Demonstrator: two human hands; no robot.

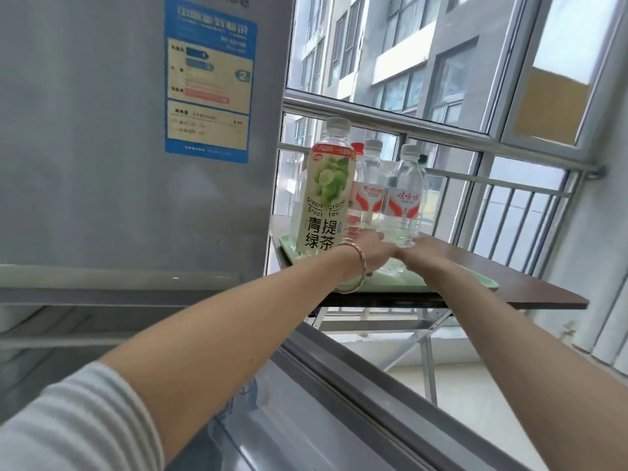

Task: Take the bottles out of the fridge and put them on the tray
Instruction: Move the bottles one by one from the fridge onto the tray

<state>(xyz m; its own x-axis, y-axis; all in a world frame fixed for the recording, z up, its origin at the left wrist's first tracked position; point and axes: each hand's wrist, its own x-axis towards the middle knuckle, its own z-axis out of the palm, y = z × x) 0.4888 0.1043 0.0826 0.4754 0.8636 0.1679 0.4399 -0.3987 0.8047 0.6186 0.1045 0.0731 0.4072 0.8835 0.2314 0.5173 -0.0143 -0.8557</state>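
Both arms stretched out over the open fridge door [390,385] to the green tray [475,283] on the brown table [530,287]. Green grape tea bottle [326,195] standing tall at nine o'clock on the tray, water bottles [404,198] bunched close at twelve, likely to leave room. Left hand [370,249] and right hand [424,248] low among the bottle bottoms, side by side. Fingers hidden behind the hands; can't tell whether open or gripping.
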